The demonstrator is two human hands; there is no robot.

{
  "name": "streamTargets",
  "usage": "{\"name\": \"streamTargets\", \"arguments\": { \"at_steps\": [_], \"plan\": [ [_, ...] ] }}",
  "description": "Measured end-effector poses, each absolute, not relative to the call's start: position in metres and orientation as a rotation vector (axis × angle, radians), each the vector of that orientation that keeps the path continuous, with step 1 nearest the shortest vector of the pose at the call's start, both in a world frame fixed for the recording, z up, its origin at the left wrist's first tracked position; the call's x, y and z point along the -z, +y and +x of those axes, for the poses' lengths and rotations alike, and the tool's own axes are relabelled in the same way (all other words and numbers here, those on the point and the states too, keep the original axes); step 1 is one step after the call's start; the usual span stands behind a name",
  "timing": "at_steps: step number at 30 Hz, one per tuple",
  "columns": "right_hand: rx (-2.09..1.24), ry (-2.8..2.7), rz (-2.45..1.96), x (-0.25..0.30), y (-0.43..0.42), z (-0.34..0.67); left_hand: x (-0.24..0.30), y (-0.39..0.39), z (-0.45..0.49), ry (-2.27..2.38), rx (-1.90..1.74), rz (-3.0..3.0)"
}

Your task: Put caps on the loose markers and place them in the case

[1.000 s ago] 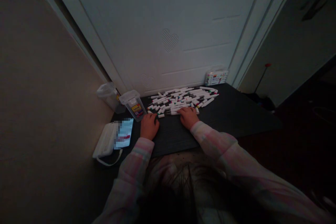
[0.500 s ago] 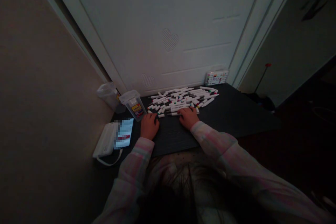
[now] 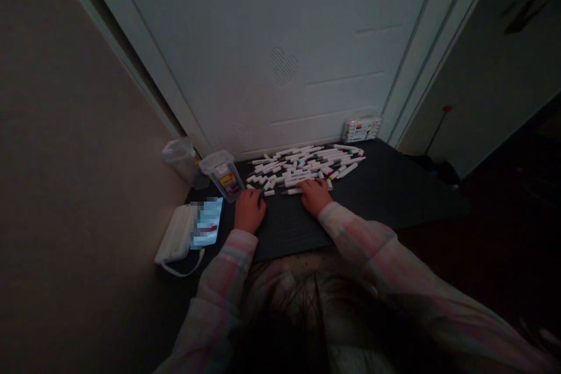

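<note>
Many white markers [image 3: 326, 155] lie in a loose heap across the back of the dark table, some with coloured ends and some with grey tips. My left hand [image 3: 249, 210] rests palm down at the heap's front left, fingers slightly bent and apart, holding nothing visible. Close to its fingertips lies a short white cap [image 3: 269, 193]. My right hand [image 3: 315, 197] lies palm down at the front edge of the heap, fingers spread. Its thumb side touches the end of a white marker [image 3: 291, 191], and its fingertips reach over other markers. What lies beneath the palms is hidden.
Two clear plastic containers [image 3: 222, 172] stand at the left. In front of them are a lit phone [image 3: 209, 225] and a white box-like item [image 3: 175, 236] with a strap. A boxed marker set [image 3: 362, 130] stands at the back right, against a white door [image 3: 324, 23].
Almost nothing differs. My right hand and the marker at its thumb have shifted very slightly to the right. My left hand stays in place.
</note>
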State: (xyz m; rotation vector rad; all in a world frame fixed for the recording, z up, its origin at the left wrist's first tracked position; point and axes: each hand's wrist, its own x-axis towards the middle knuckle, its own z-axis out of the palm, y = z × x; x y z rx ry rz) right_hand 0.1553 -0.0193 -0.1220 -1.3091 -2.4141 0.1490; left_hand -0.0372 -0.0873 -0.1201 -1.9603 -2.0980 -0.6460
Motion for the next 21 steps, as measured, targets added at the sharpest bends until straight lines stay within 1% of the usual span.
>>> {"name": "streamTargets", "arguments": {
  "at_steps": [21],
  "plan": [
    [-0.152, -2.380, -1.247, 0.1204, -0.0198, 0.1571, 0.1184, -0.0884, -0.0365, -2.114, 0.648, -1.971]
  ]
}}
